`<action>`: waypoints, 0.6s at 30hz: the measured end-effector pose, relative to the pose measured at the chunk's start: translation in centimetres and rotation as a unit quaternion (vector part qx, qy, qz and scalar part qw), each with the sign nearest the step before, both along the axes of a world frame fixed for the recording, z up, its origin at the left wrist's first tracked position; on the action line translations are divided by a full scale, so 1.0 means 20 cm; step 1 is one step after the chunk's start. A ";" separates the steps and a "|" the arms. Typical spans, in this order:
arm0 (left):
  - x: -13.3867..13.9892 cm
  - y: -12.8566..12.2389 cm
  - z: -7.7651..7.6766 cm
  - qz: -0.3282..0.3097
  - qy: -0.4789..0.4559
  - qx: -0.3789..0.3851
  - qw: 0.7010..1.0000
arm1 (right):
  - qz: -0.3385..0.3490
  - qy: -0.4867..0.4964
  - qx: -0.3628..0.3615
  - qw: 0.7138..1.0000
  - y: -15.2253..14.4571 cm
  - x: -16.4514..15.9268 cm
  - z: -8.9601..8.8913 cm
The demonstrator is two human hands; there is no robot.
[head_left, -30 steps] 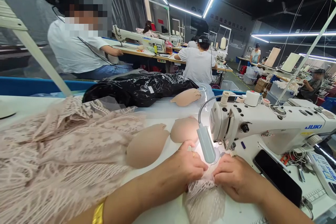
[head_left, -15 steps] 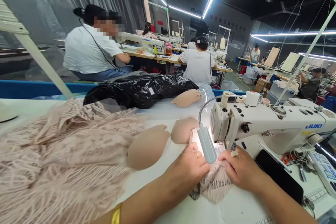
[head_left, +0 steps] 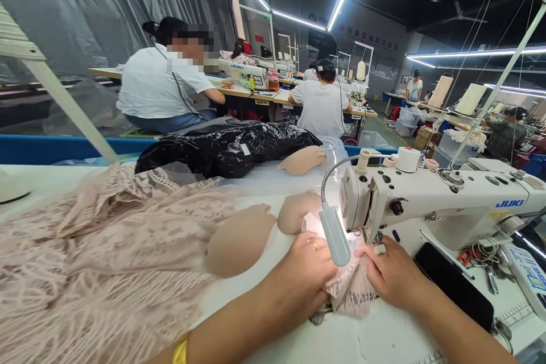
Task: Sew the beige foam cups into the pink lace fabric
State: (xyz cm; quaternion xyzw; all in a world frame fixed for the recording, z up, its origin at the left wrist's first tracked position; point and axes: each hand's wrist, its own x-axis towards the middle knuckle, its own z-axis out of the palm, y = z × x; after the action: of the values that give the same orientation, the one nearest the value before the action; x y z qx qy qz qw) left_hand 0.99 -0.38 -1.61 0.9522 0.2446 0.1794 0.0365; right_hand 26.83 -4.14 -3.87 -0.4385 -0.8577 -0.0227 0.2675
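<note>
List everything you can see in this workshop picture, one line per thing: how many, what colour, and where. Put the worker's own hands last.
sewing machine: one, white, right on the table
machine lamp: one, grey, lit, on a bendy neck above the hands
lace piece: one, pale pink, under the lamp, between both hands
lace pile: one, pale pink, left on the table
foam cups: three, beige, mid-table; one farther back by the bag
plastic bag: one, black, back of the table
phone: one, black, right of the hands
co-workers: at least four, mostly in white tops, at benches behind
left hand: ringed, gold bangle, pressing the lace piece
right hand: pressing the lace piece by the needle
</note>
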 end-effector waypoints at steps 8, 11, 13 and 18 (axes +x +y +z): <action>-0.02 -0.11 0.13 0.018 -0.012 -0.124 0.992 | 0.097 -0.039 0.053 0.993 -0.10 -0.12 0.05; -0.03 -0.12 0.10 -0.027 0.000 -0.131 0.991 | 0.045 -0.064 0.120 0.990 -0.05 -0.13 -0.03; -0.04 -0.12 0.07 -0.016 0.012 -0.094 0.995 | 0.021 -0.089 0.141 0.986 -0.01 -0.10 -0.09; -0.04 -0.06 0.02 -0.066 -0.004 -0.021 0.998 | 0.023 -0.109 0.087 0.990 0.04 -0.02 -0.11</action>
State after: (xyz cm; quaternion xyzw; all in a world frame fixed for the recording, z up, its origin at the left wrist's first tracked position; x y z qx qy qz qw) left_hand 0.29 -1.65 -1.15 0.9645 0.1847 0.1756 0.0688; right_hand 26.47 -3.31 -5.99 -0.3889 -0.8862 -0.1384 0.2103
